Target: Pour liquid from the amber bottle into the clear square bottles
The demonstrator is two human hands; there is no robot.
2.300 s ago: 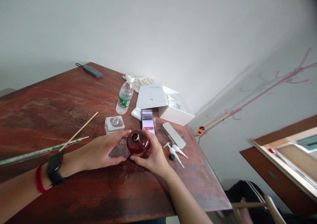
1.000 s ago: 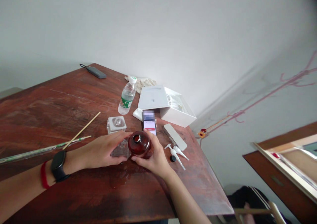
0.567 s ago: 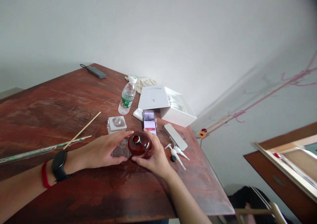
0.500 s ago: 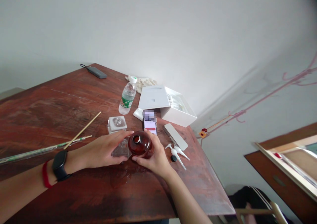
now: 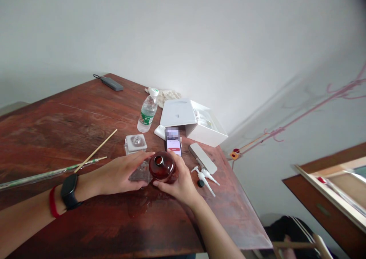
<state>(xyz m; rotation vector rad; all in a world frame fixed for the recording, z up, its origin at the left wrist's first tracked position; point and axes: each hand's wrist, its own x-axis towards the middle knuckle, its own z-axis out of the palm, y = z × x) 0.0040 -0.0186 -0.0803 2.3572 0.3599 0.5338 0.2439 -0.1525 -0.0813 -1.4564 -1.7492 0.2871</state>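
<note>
My right hand (image 5: 179, 179) is wrapped round an amber bottle (image 5: 161, 169) that stands upright with its mouth uncapped. Just left of it, a clear square bottle (image 5: 140, 172) is gripped in my left hand (image 5: 128, 172), thumb on the near side and fingers on the far side. The two bottles stand side by side; I cannot tell whether they touch. Another square bottle (image 5: 135, 141) stands behind my left hand. Two white pump heads (image 5: 204, 178) lie to the right of my right hand beside a black cap (image 5: 200, 183). Some liquid (image 5: 141, 207) is spilled on the table in front.
Farther back are a water bottle (image 5: 148, 112), a phone (image 5: 173, 146), an open white box (image 5: 207, 131) and a grey case (image 5: 203, 158). Chopsticks (image 5: 97, 149) lie at the left, one in a wrapper. A power bank (image 5: 112, 83) rests near the wooden table's (image 5: 71, 129) far edge.
</note>
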